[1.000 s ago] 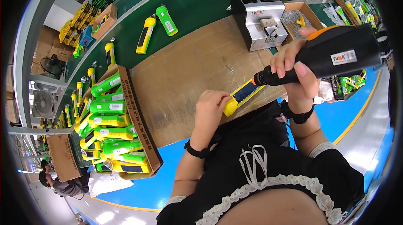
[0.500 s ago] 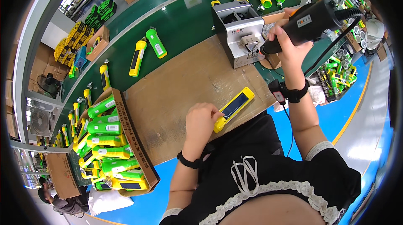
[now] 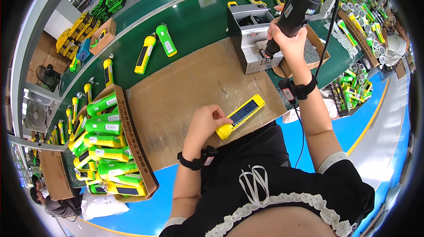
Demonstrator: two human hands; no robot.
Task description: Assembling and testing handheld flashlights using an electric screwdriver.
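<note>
Torch (image 3: 236,117), yellow with a dark panel facing up, lies aslant on the near right part of the brown cardboard sheet (image 3: 185,78), and from my distant seat I read that sheet as a guard between the work and the green table (image 3: 207,20). I see the left hand (image 3: 205,122) at the torch's near left end, fingers curled and their tips against its edge, probably to keep it from sliding; whether they truly clasp it or merely rest there I cannot tell, since the thumb is mostly hidden. The right hand (image 3: 289,40) is wrapped snugly round a black powered driver (image 3: 293,11), tipped so its nose points down and left at the front of the silver machine (image 3: 240,34). That slant, I judge, lets the tip reach the machine's low front while the cable (image 3: 337,7) loops away to the right (whether the tip touches, I can't make out from here). On the left stands an open carton (image 3: 139,148) of green and yellow torches, stacked mostly sideways, presumably so that they pack closely and within easy reach.
</note>
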